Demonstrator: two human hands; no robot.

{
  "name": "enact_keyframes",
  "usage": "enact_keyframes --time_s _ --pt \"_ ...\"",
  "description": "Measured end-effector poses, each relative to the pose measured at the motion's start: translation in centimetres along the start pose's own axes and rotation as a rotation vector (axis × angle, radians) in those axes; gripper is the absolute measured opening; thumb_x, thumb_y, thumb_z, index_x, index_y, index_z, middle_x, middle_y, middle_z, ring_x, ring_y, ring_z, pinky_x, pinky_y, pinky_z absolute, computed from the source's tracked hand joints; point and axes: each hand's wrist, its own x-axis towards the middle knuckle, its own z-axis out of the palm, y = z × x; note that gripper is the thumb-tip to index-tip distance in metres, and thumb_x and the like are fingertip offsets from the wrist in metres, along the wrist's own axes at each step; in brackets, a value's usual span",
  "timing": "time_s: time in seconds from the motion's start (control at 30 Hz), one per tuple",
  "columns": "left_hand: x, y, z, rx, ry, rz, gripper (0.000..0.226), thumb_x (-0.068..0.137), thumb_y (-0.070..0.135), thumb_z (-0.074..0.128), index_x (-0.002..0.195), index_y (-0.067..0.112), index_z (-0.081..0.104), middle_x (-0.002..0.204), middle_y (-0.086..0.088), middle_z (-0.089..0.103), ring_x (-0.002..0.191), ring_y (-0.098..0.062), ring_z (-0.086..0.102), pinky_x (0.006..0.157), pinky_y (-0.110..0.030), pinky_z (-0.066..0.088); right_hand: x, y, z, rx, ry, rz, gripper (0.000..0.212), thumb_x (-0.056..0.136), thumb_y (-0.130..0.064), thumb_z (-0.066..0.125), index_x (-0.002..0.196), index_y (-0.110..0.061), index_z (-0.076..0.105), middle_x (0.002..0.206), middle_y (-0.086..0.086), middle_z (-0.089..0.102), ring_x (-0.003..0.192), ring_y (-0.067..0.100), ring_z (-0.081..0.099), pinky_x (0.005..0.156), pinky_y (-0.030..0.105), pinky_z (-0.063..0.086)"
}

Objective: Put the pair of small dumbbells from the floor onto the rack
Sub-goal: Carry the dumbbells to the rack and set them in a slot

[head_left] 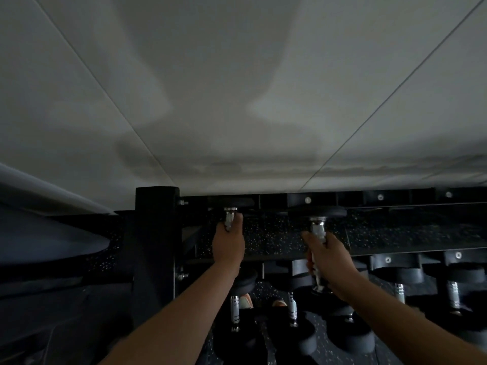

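Two small dumbbells with chrome handles and black heads are held over the top tier of the black rack (382, 197). My left hand (228, 242) is shut on the left dumbbell (229, 216), whose far head lies at the rack's back rail. My right hand (328, 262) is shut on the handle of the right dumbbell (317, 227); its far head sits near the back rail and its near head hangs below my hand. Whether either dumbbell rests on the rack cannot be told in the dim light.
A black upright post (156, 233) of the rack stands just left of my left hand. Several larger dumbbells (453, 288) sit on the lower tier. A white panelled wall (237, 88) rises behind. Speckled black floor (276, 238) shows through the rack.
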Motion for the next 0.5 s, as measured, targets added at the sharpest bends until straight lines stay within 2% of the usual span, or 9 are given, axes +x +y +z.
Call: enact_keyframes --time_s 0.07,0.17,0.2,0.27,0.4,0.5 --pt "-0.1 -0.2 0.6 0.018 0.016 0.001 0.053 0.073 0.077 0.051 0.087 0.027 0.055 0.088 -0.011 0.067 0.078 -0.031 0.065 0.070 -0.043 0.054 0.4 0.2 0.0 0.000 0.009 0.008 0.032 0.089 -0.046 0.063 0.087 -0.014 0.057 0.054 0.002 0.058 0.044 0.016 0.057 0.044 0.029 0.046" --pt "0.0 -0.7 1.1 0.068 0.056 0.032 0.035 0.082 0.070 0.051 0.081 0.034 0.048 0.081 0.009 0.059 0.070 -0.008 0.055 0.061 -0.027 0.039 1.2 0.4 0.0 -0.038 0.032 0.015 0.036 0.087 -0.050 0.061 0.087 -0.014 0.058 0.052 0.002 0.062 0.044 0.019 0.057 0.045 0.031 0.046" --pt "0.1 -0.8 1.0 0.087 0.069 0.039 0.034 0.084 0.067 0.051 0.082 0.034 0.048 0.079 0.011 0.057 0.069 -0.008 0.054 0.061 -0.027 0.038 1.5 0.4 0.2 -0.048 0.043 0.013 0.036 0.087 -0.050 0.061 0.086 -0.014 0.057 0.052 0.004 0.062 0.044 0.020 0.057 0.047 0.034 0.047" --pt "0.4 -1.0 1.1 0.145 0.087 0.050 0.036 0.088 0.063 0.050 0.089 0.027 0.049 0.080 0.006 0.056 0.074 -0.020 0.056 0.069 -0.031 0.038 2.2 0.5 0.4 -0.068 0.082 -0.004 0.035 0.088 -0.048 0.062 0.084 -0.013 0.057 0.054 0.007 0.062 0.047 0.024 0.058 0.053 0.039 0.047" --pt "0.6 -1.0 1.4 0.223 0.151 0.077 0.036 0.091 0.057 0.050 0.093 0.021 0.046 0.086 -0.003 0.053 0.092 -0.037 0.061 0.074 -0.033 0.033 3.6 0.8 0.6 -0.077 0.122 -0.016 0.032 0.089 -0.044 0.063 0.088 -0.012 0.057 0.060 0.008 0.063 0.048 0.021 0.057 0.050 0.037 0.046" --pt "0.6 -1.0 1.3 0.238 0.156 0.084 0.036 0.091 0.058 0.049 0.093 0.022 0.045 0.080 0.005 0.053 0.081 -0.029 0.056 0.072 -0.032 0.032 4.5 1.0 0.6 -0.115 0.129 -0.013 0.030 0.089 -0.048 0.062 0.089 -0.017 0.057 0.070 0.010 0.068 0.055 0.022 0.061 0.052 0.035 0.048"
